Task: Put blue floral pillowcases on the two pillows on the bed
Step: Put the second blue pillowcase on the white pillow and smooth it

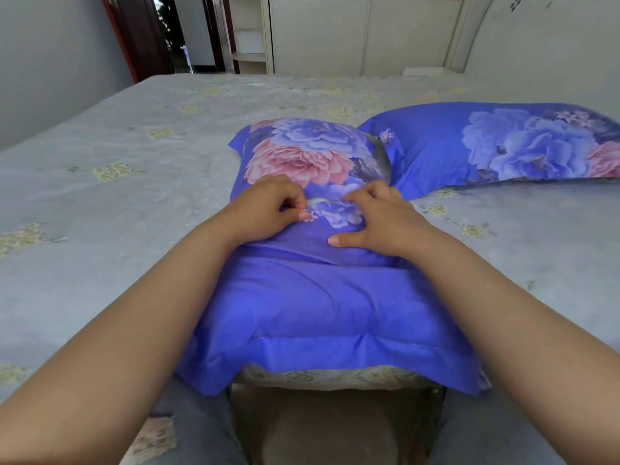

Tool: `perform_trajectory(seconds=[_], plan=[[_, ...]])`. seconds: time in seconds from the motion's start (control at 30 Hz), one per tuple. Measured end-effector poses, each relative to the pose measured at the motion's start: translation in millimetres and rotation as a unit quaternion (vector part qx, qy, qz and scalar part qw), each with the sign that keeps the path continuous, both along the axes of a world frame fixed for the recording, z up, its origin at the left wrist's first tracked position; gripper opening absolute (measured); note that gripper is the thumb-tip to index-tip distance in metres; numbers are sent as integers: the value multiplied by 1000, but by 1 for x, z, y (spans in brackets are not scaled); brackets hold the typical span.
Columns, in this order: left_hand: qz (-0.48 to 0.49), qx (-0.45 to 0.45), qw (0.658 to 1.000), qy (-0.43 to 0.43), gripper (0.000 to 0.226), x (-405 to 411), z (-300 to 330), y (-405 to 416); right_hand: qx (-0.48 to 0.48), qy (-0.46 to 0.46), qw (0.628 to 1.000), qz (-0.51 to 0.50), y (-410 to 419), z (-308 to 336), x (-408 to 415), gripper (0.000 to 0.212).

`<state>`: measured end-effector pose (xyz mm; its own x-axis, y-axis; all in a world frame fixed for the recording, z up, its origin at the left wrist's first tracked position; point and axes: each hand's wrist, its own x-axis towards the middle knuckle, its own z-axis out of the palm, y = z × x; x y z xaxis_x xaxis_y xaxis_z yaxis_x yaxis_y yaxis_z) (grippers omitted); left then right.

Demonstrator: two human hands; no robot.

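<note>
A pillow in a blue floral pillowcase (312,297) lies lengthwise in front of me, its near end hanging over the bed's edge. Both my hands are on its middle. My left hand (268,206) has its fingers curled and pinches a small fold of the fabric between thumb and fingertips. My right hand (375,216) rests on the case with fingers bent down and thumb stretched along the cloth. A second pillow in the same blue floral pillowcase (486,146) lies flat to the right, touching the first pillow's far corner.
The bed (117,196) has a grey sheet with pale yellow flower patches. A cream headboard (536,45) rises at the right, a cream wardrobe (318,35) stands beyond the bed, and an open doorway (174,31) is at the far left.
</note>
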<state>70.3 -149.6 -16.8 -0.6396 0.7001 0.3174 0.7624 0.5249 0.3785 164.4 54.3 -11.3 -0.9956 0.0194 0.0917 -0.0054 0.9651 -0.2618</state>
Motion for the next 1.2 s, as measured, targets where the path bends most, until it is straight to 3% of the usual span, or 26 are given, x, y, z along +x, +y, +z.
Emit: perform_trajectory(seconds=[0.1, 0.17, 0.27, 0.33, 0.4, 0.43, 0.5, 0.57, 0.63, 0.7, 0.77, 0.83, 0.9, 0.97, 1.07, 1.2], plan=[[19, -15, 1000, 2, 10, 4, 8, 8, 58, -35, 996, 65, -3, 4, -9, 62], [34, 15, 999, -4, 9, 6, 11, 14, 45, -50, 991, 119, -8, 15, -7, 46], [32, 32, 999, -27, 10, 6, 14, 17, 1, -161, 974, 159, -4, 39, 0, 53], [13, -56, 994, -95, 23, 0, 19, 13, 51, -230, 958, 162, 3, 47, -1, 60], [6, -201, 961, -189, 29, -3, 30, 2, 105, -261, 946, 162, 5, 47, -7, 64], [11, -257, 942, -214, 24, -6, 34, -4, 114, -271, 941, 165, 6, 47, -11, 55], [45, -295, 938, -176, 20, -14, 34, -11, 104, -297, 932, 181, 7, 52, -19, 37], [111, -272, 956, -27, 24, -23, 26, -9, 96, -307, 929, 181, 7, 57, -26, 31], [173, -209, 951, 150, 16, -28, 13, -3, 118, -262, 941, 176, 3, 53, -34, 25], [223, -165, 934, 225, 16, -31, 0, -3, 111, -167, 966, 162, 0, 34, -45, 23], [251, -151, 925, 241, 20, -34, -11, -6, 83, -30, 991, 104, 2, 13, -54, 12], [269, -151, 921, 239, 24, -39, -14, -6, 132, 95, 987, -5, 11, -1, -63, 24], [259, -155, 922, 240, 29, -41, -11, -4, 181, 133, 972, -69, 25, -10, -70, 33], [232, -150, 931, 238, 32, -36, -9, -3, 172, 130, 972, -96, 35, -17, -72, 30], [165, -90, 956, 224, 21, -23, -19, -6, 152, 203, 966, -50, 33, -25, -62, 26], [85, -31, 969, 229, 19, -8, -33, -10, 147, 328, 921, 148, 19, -36, -38, 27]])
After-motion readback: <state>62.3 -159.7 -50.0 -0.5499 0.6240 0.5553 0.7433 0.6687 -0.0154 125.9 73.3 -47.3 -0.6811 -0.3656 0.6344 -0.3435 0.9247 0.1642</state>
